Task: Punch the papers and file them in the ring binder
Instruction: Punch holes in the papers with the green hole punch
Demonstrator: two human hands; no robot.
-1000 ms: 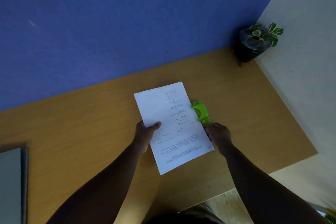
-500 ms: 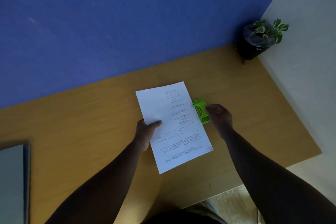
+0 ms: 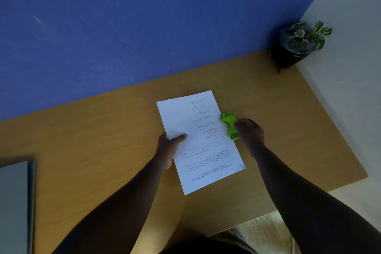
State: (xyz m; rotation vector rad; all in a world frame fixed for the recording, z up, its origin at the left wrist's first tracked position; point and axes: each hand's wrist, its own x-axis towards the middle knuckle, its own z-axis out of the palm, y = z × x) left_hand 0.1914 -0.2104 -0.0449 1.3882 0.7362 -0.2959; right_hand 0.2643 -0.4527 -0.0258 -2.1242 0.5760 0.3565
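Wooden desk [image 3: 103,150] against a blue wall carries printed papers [image 3: 198,140], pinched at their near-left edge by the left hand [image 3: 168,146], while the right hand [image 3: 250,132] curls onto a green hole punch [image 3: 229,126] at their right edge, a grey binder [image 3: 14,202] lies far left, and a potted plant [image 3: 296,45] stands beyond.

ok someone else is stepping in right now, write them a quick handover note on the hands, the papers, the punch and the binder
Left hand: pinches the left edge of the papers, thumb on top, steadying them on the desk.
Right hand: on the green hole punch, fingers at its outer side; whether it is pressing cannot be told.
Punch sits at the papers' right long edge, near the middle of it.
Grey binder: closed, lying at the far left of the desk, untouched.
Done: papers lined up with the punch.
Left: no holes are visible, so confirm the punch, then open the binder and file the papers on the rings.
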